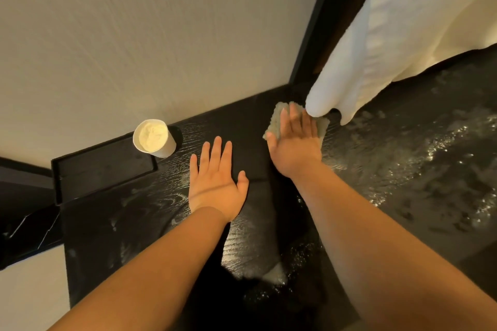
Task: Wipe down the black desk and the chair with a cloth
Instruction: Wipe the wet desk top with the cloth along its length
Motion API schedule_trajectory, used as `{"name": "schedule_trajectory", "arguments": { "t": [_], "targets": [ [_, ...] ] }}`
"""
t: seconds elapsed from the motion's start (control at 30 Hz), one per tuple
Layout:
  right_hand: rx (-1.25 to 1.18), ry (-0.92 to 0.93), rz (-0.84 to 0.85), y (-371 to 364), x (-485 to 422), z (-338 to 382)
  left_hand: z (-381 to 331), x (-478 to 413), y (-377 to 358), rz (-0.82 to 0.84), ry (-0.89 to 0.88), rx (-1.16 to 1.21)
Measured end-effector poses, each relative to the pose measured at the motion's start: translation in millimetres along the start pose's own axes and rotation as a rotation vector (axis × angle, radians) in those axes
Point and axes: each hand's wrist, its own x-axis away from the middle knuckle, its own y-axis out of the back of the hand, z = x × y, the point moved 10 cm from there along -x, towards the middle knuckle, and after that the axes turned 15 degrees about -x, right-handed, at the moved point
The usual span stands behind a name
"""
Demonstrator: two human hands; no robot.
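The black desk (150,212) with a wood-grain top fills the lower part of the view and shows wet streaks. My right hand (294,140) lies flat on a pale green-grey cloth (275,119), pressing it to the desk near the back corner, fingers spread. My left hand (217,180) rests flat on the desk, fingers apart, holding nothing, to the left of the right hand. The chair is not in view.
A white paper cup (154,138) stands near the wall, beside a recessed black panel (105,166) in the desk. A white curtain (347,62) hangs down to the desk, touching the cloth's far edge. A beige wall (161,35) backs the desk.
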Motion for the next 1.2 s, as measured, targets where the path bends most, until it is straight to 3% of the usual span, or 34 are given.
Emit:
{"name": "schedule_trajectory", "arguments": {
  "t": [0.17, 0.47, 0.73, 0.87, 1.03, 1.2],
  "targets": [
    [-0.038, -0.044, 0.041, -5, 71, -47, 0, 0, 2, -0.003, 0.006, -0.005],
    [0.023, 0.032, 0.047, -2, 14, -20, 0, 3, 5, -0.027, 0.011, 0.021],
    [0.006, 0.285, 0.204, -41, 165, -29, -1, 17, 8, -0.033, -0.09, 0.006],
    [-0.004, 0.283, 0.194, -31, 129, -30, 2, 59, -7, 0.032, -0.159, -0.009],
    [-0.007, 0.152, 0.112, -20, 71, -25, 4, 106, -23, 0.063, -0.224, -0.095],
    [-0.04, 0.326, 0.116, -32, 143, -7, 1, 102, -22, 0.044, -0.21, -0.121]
  ]
}}
